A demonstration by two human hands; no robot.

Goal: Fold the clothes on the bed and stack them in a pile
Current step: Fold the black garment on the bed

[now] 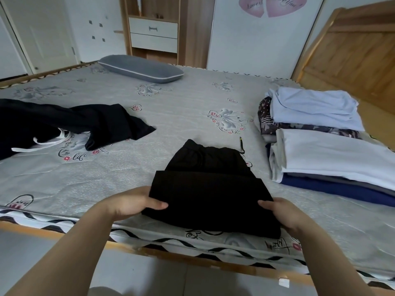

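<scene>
Most of the work is looking done. Two groups of folded clothes are lying on the bed [192, 116], to the right of the black shorts [211, 189]: a nearer stack [333, 163] with a white piece on top, and a farther stack [314, 110] with a pale blue piece on top. The black shorts are lying at the near edge of the bed, already folded over once. The left hand [136, 202] is gripping their left side and the right hand [282, 212] is gripping their right side, thumbs on top; the hands are well apart. I judge that one more fold and the move to a stack are remaining. Far left of the shorts, a black garment [70, 124] with white drawstrings is lying unfolded. Between the shorts and the nearer stack the bed is bare, so the way is open. The shorts are reaching almost over the bed edge, so they could slip down.
</scene>
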